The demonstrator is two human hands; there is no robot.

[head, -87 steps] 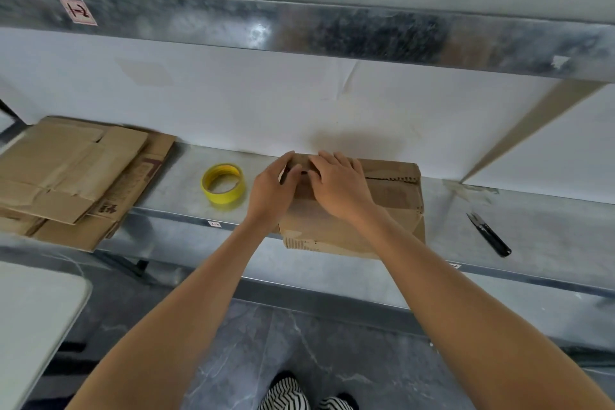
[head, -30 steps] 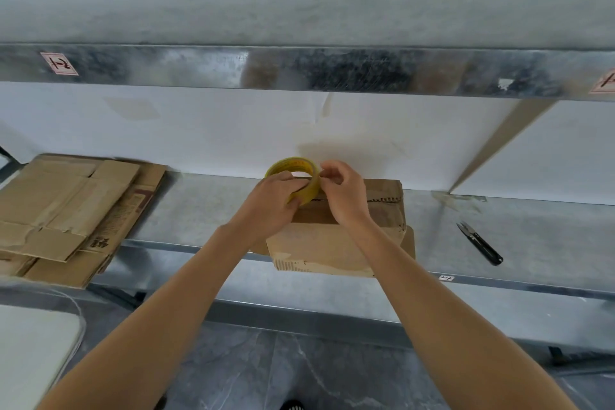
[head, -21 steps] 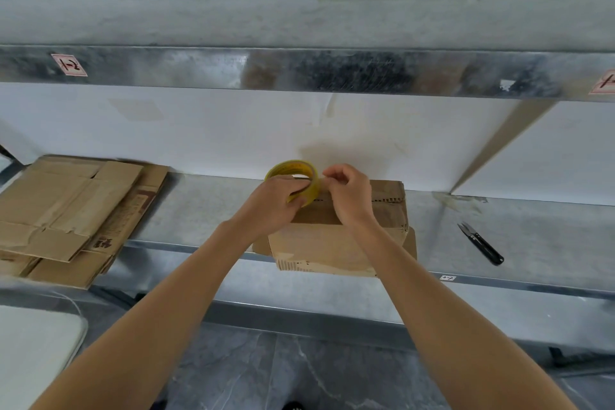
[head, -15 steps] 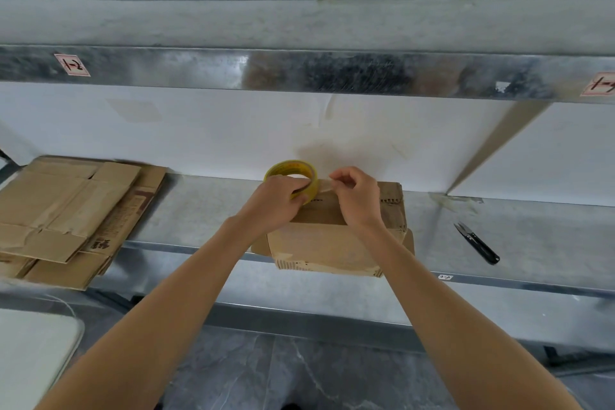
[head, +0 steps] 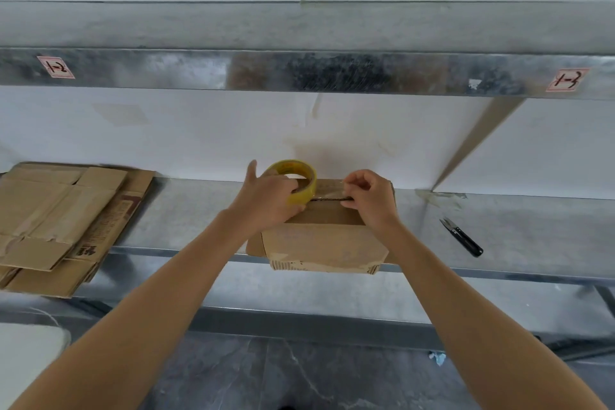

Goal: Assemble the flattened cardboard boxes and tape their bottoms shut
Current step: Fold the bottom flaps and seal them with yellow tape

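Left end of the shelf: the stack of flattened boxes lies as it did ~3 s ago, hanging over the front edge, untouched.

Mid-shelf is where the change is. About 3 s back the tape roll lay on the shelf left of the box and both hands pressed the flaps flat. Now my view has the left hand curled round the roll, thumb up, holding it on the box top at its left end. The box sits at the front edge, slightly over it. Vs 0.5 s ago the hands have moved apart. The right hand pinches the free end, and a short clear tape strip spans from the roll along the flap seam. My read: flaps closed, taping just begun, strip not yet pressed down or cut. The snips lie to the right, well apart, unmoved.

Writing: on the upper shelf's front face, a red-bordered sticker at left, handwritten, looks like "1-2". Its twin at right looks like "1-3". Dark print on the stack's edge is too small to read. Faint print on the roll's yellow core is also illegible.
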